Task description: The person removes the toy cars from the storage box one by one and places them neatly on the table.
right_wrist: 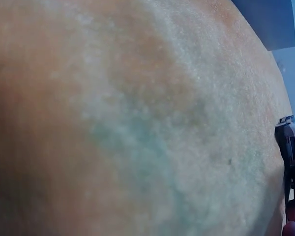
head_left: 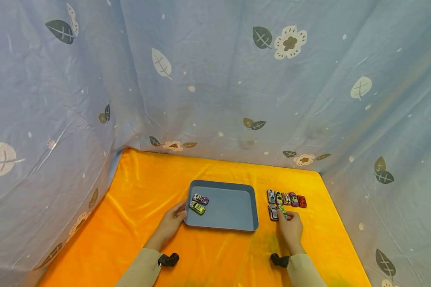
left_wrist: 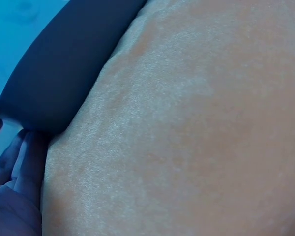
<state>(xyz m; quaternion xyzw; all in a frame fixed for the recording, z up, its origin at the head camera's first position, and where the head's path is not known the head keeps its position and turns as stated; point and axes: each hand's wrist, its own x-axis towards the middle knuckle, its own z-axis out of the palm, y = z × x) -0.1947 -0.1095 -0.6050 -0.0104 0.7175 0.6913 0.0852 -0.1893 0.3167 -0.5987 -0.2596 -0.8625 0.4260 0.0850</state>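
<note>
The person's left hand (head_left: 171, 223) grips the left side of a shallow grey-blue tray (head_left: 230, 211), its thumb at the rim. In the left wrist view, fingers (left_wrist: 29, 162) sit against the tray's corner (left_wrist: 59, 69). Inside the tray, near its left wall, lie a purple-and-white toy car (head_left: 200, 199) and a yellow-green toy car (head_left: 197, 208). To the tray's right, the right hand (head_left: 291, 231) pinches a green toy car (head_left: 281, 210), partly hidden by the fingers. Directly left of that one stands a silver toy car (head_left: 273, 212).
Behind the right hand, several toy cars stand side by side in a row, from a white one (head_left: 271, 196) to a red one (head_left: 302, 201). An orange-yellow cloth (head_left: 151, 171) covers the table. Pale blue leaf-print curtains (head_left: 215, 99) hang around it.
</note>
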